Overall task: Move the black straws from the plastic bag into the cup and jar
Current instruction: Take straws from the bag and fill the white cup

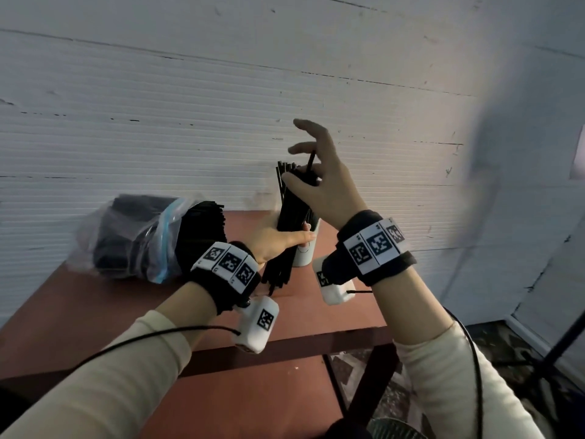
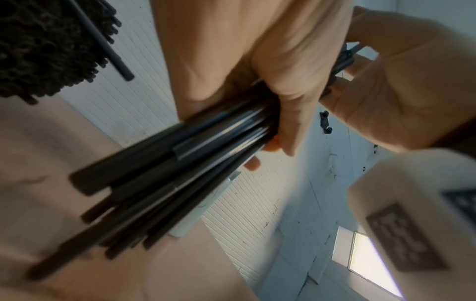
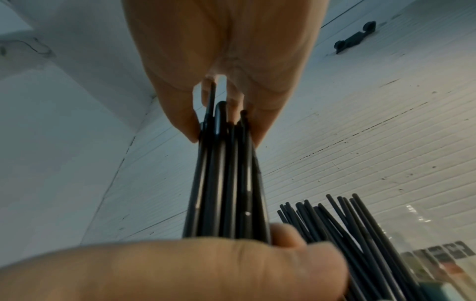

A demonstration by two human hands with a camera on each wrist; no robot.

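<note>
My left hand [image 1: 286, 239] grips a thick bundle of black straws [image 1: 292, 213] around its middle, tilted up over the table. At the bundle's top my right hand [image 1: 308, 175] pinches a few straw ends between thumb and fingers, its other fingers spread; the right wrist view shows the pinch [image 3: 224, 122] on the straws [image 3: 224, 183]. A white cup [image 1: 304, 253] stands just behind the bundle, partly hidden. The clear plastic bag [image 1: 136, 239] lies on its side at the left, with many black straws [image 1: 202, 229] sticking out of its mouth. No jar is in view.
The red-brown table [image 1: 95, 312] stands against a white ribbed wall [image 1: 190, 106]. Its front edge and right corner are close to my wrists, with a lower shelf and patterned floor [image 1: 364, 365] beyond. A black stand leg [image 1: 557, 343] slants at far right.
</note>
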